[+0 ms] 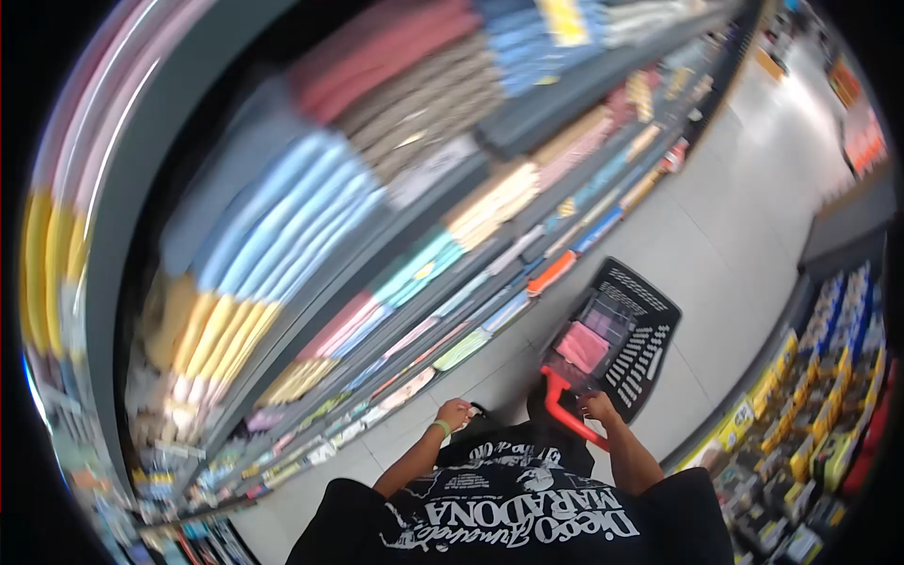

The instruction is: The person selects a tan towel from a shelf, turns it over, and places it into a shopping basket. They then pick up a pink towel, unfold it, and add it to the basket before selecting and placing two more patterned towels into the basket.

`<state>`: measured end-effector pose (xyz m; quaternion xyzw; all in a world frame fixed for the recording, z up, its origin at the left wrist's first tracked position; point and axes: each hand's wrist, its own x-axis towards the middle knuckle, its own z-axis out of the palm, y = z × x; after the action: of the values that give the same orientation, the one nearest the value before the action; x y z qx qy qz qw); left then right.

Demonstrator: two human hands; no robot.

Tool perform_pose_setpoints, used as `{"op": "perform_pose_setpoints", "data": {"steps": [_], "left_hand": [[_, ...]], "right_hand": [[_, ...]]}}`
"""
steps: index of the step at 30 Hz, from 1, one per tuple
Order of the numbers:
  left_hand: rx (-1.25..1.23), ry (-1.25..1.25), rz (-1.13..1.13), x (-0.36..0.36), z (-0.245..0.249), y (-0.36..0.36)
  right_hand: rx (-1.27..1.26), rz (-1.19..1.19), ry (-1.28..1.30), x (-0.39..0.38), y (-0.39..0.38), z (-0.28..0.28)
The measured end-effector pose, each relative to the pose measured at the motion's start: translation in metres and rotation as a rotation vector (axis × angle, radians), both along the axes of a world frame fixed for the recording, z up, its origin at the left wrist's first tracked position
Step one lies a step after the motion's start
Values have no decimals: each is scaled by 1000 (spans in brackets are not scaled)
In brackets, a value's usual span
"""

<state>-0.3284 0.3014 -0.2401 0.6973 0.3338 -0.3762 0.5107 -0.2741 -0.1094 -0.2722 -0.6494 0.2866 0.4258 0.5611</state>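
My right hand [596,406] is closed at the near end of a black shopping basket [650,325], beside its red handle [556,405]. My wrist and forearm hide part of the handle, so the exact grip does not show. Inside the basket lies a folded pink item [582,347], which looks like cloth. To the left, my left hand [455,412] hangs in front of my body with its fingers curled. Whether anything is in it is hidden. A pale green band [442,427] circles that wrist.
Along the left runs a tall dark shelf unit [377,235] stacked with folded textiles, blurred at the top. On the right stands a low display [782,443] of small packaged goods with yellow trim. Between them, a pale tiled floor [725,207] stretches ahead to the upper right.
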Motion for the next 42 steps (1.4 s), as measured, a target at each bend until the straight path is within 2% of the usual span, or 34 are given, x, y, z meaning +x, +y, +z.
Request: {"op": "perform_pose_setpoints", "data": {"steps": [1,2,3,6,7,9,10,12,13,15,16,18,20,22,23,25,26,28,29,30,31,33,34,35,37,38,39,41,42], "left_hand": [[4,-9,60,-8,3,6],[-25,-20,45,-16,6,13],[-55,-31,31,-27,10,21],[-47,-37,135,-58,11,50],[-60,-45,186,-70,7,61],[-39,-22,232,-100,-7,89],[-52,-37,266,-114,-10,101],[-49,17,397,-145,-13,122],[-49,34,462,-163,-24,132],[45,-99,151,-218,-114,161],[40,-105,164,-229,-111,167],[617,-301,-876,-250,-101,176],[603,-295,-905,-272,-105,184],[583,-290,-942,-289,-113,190],[576,-296,-948,-293,-112,192],[566,-313,-963,-294,-110,199],[556,-379,-938,-292,-111,201],[536,-451,-912,-288,-112,204],[373,-485,-754,-287,-120,205],[211,-511,-595,-286,-125,206],[205,-511,-602,-274,-107,200],[-83,111,440,-236,-47,183],[-113,122,379,-228,-50,184],[-115,74,401,-216,-42,180],[-99,52,398,-203,-38,177],[-105,45,422,-197,-29,174],[-106,38,443,-191,-22,171],[-102,35,439,-183,-13,169],[-106,24,425,-180,-12,169]], "right_hand": [[52,-35,9,-3,8,5],[54,46,-10,-5,15,4],[-36,404,-326,-9,13,-18],[46,278,37,-5,22,-1],[35,252,36,-1,20,-7],[-186,501,-132,10,20,-6],[-199,535,-148,15,27,6],[-214,403,-238,14,58,69],[-223,424,-245,14,66,74],[-67,201,-130,16,85,85],[-209,268,-180,13,95,89],[-310,339,-261,1,113,90],[-413,400,-335,-7,120,91],[-636,740,-524,-8,119,92],[-643,734,-520,-13,123,91],[-828,728,-570,-20,131,86],[-838,672,-478,-21,133,85],[-843,685,-475,-24,139,82],[-836,704,-470,-28,140,79],[-790,717,-438,-32,152,99],[-794,712,-432,-38,162,105],[-689,713,-531,-46,168,110],[-668,1209,-1016,-46,134,59],[-669,1206,-996,-51,135,70],[-311,577,-275,-46,168,101],[-332,707,-214,-39,165,94],[-316,703,-213,-36,169,93],[-195,793,-26,-28,172,97],[-224,820,60,-23,194,144]]}}
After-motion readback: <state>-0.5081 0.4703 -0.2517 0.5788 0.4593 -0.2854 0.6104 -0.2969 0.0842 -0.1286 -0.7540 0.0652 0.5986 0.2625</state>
